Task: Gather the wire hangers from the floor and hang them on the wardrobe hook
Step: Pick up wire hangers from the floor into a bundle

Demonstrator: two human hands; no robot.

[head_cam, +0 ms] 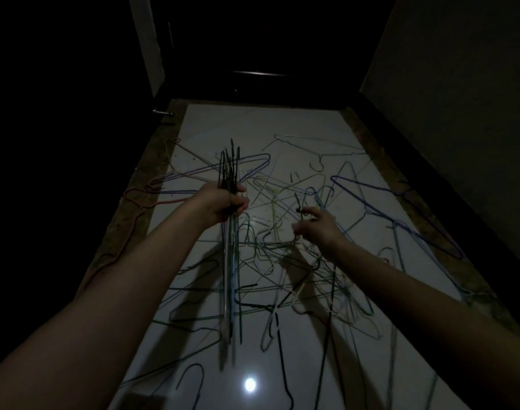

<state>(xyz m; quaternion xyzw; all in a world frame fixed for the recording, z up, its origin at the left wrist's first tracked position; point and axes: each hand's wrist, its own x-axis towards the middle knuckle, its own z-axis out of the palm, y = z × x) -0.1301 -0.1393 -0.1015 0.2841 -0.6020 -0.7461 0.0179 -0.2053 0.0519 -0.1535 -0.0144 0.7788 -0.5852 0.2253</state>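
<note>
The left hand has its fingers curled tight round a bundle of dark thin wire hangers, held upright above the glossy white tiled floor. At its three o'clock, the right hand pinches a single dark wire hanger by its neck. A loose tangle of coloured wire hangers lies scattered on the floor beneath both hands, with a large purple wire hanger at three o'clock of the tangle.

The floor is glossy white with a mottled brown border. Taking the dark bundle of hangers as landmark: a purple hanger lies just behind it, a red one far to its left on the border, yellow-green wire to its right, a blue-violet hanger well beyond that.
</note>
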